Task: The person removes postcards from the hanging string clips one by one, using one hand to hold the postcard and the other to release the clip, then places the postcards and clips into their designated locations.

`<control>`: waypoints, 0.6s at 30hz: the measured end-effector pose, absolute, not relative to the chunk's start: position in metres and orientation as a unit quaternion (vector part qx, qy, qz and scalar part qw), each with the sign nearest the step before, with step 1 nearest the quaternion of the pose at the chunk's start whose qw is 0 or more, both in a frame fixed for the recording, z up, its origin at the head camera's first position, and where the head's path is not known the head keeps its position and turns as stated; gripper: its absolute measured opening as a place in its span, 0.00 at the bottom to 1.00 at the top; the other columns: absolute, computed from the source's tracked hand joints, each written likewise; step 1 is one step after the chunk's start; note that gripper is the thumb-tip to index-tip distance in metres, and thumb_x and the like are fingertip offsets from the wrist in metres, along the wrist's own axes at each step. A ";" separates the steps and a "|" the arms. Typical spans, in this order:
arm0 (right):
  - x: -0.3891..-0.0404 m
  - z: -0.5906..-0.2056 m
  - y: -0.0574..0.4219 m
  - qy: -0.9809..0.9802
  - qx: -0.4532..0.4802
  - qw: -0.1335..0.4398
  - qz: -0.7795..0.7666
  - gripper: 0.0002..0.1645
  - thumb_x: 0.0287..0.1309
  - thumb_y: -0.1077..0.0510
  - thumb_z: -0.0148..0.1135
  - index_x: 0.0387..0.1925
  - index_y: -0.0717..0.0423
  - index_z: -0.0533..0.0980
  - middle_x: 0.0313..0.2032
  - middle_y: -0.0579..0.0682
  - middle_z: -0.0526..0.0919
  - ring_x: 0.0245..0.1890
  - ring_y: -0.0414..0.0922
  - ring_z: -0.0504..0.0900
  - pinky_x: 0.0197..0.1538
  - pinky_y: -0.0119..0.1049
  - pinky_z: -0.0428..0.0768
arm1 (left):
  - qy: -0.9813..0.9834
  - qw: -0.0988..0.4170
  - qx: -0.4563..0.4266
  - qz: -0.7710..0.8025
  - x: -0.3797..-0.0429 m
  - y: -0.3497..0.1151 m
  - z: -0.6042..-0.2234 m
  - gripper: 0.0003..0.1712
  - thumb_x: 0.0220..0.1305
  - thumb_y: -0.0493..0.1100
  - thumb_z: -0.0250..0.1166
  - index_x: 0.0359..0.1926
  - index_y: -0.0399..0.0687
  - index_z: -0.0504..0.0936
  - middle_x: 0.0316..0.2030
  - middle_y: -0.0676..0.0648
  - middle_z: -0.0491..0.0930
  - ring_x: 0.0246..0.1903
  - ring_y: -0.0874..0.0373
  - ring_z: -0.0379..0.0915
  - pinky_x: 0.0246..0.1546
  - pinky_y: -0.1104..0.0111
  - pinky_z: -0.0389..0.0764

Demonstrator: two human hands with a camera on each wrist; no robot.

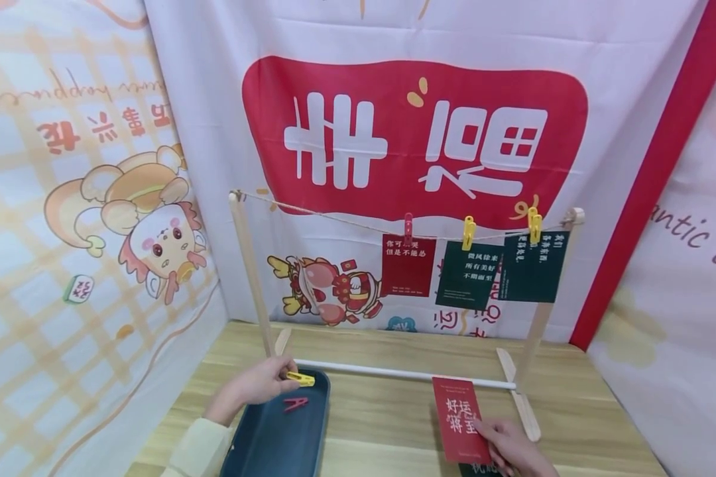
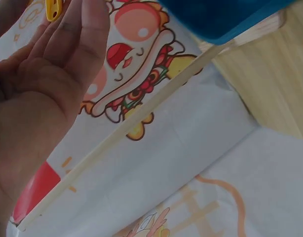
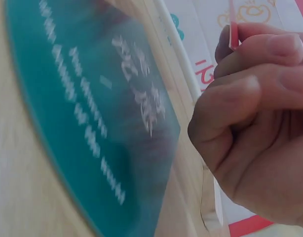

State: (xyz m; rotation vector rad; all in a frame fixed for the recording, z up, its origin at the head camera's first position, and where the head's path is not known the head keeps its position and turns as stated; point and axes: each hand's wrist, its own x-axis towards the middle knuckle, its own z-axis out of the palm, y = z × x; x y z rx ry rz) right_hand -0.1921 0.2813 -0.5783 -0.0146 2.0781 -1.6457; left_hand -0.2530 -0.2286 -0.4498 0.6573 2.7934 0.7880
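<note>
My left hand (image 1: 268,381) pinches a yellow clothespin (image 1: 301,378) over the far end of a dark blue tray (image 1: 262,450). In the left wrist view only part of that clothespin (image 2: 54,9) shows, by the fingers. A pink clothespin (image 1: 295,403) lies in the tray. Lower right, my right hand (image 1: 510,447) pinches a red card (image 1: 461,417) with white characters by its right edge. Just the red card's edge (image 3: 234,34) shows in the right wrist view. Beneath it lies a green card (image 3: 87,98) with white print, mostly hidden in the head view.
A wooden frame (image 1: 252,278) with a string (image 1: 328,213) stands at the table's back. On the string hang a red card (image 1: 406,275) and two green cards (image 1: 468,281), held by one red and two yellow clothespins (image 1: 468,232). A white bar (image 1: 394,373) joins the frame's feet.
</note>
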 end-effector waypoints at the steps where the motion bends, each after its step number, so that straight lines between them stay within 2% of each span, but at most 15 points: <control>1: -0.190 -0.579 0.282 0.765 -0.005 0.244 -0.596 0.26 0.72 0.40 0.48 0.39 0.59 0.77 0.11 0.37 0.68 0.10 0.31 0.65 0.17 0.24 0.66 | 0.938 0.084 0.214 0.258 -0.252 -0.229 -0.454 0.11 0.61 0.46 0.69 0.37 0.47 0.76 0.30 0.52 0.78 0.29 0.59 0.70 0.29 0.65 0.71; 5: -0.184 -0.585 0.287 0.782 -0.012 0.245 -0.573 0.23 0.71 0.42 0.50 0.30 0.55 0.75 0.10 0.36 0.66 0.11 0.30 0.63 0.19 0.24 0.64 | 0.945 0.085 0.211 0.237 -0.248 -0.229 -0.472 0.11 0.57 0.45 0.71 0.35 0.48 0.77 0.26 0.55 0.77 0.24 0.62 0.68 0.25 0.69 0.69; 10: -0.178 -0.592 0.298 0.817 -0.021 0.226 -0.530 0.25 0.70 0.43 0.52 0.31 0.59 0.79 0.14 0.37 0.70 0.15 0.32 0.67 0.21 0.25 0.64 | 0.941 0.094 0.235 0.227 -0.246 -0.228 -0.491 0.10 0.55 0.43 0.70 0.33 0.48 0.77 0.21 0.57 0.73 0.20 0.65 0.65 0.21 0.71 0.67; 15: -0.181 -0.595 0.303 0.816 -0.030 0.229 -0.529 0.26 0.71 0.43 0.51 0.28 0.58 0.79 0.12 0.36 0.67 0.13 0.30 0.65 0.20 0.24 0.63 | 0.943 0.106 0.220 0.225 -0.246 -0.230 -0.502 0.10 0.55 0.43 0.70 0.32 0.48 0.77 0.21 0.57 0.72 0.18 0.65 0.65 0.18 0.73 0.66; 18: -0.183 -0.595 0.303 0.807 -0.049 0.229 -0.542 0.26 0.72 0.45 0.50 0.33 0.63 0.80 0.13 0.36 0.69 0.12 0.30 0.65 0.19 0.23 0.63 | 0.948 0.103 0.209 0.214 -0.248 -0.232 -0.506 0.10 0.55 0.44 0.71 0.32 0.49 0.77 0.22 0.57 0.73 0.19 0.65 0.66 0.19 0.72 0.66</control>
